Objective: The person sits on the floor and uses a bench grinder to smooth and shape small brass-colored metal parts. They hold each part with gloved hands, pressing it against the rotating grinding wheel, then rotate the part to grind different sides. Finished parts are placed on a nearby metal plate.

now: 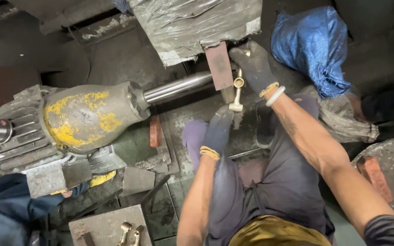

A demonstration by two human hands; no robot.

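Two gloved hands hold one brass fitting [237, 93] up against the spinning end of the machine. The fitting is a slim, pale gold piece; its long axis runs nearly upright, round open mouth at the top, flat foot at the bottom. The left hand [218, 130] pinches that foot from below, fingers closed on it. The right hand [253, 66] curls over the top end, gripping there, though the dark glove hides just how the fingertips sit. Right beside the fitting stands a reddish-brown flat plate [219, 66], and a polished steel shaft [176, 87] runs leftward into a grey motor housing [87, 118] blotched with yellow paint. Above hangs a crumpled grey plastic sheet [192, 25]; to the right lies a bunched blue plastic bag [313, 45]. Low down, a grey metal block [108, 225] carries what look like two more brass pieces [131, 232].
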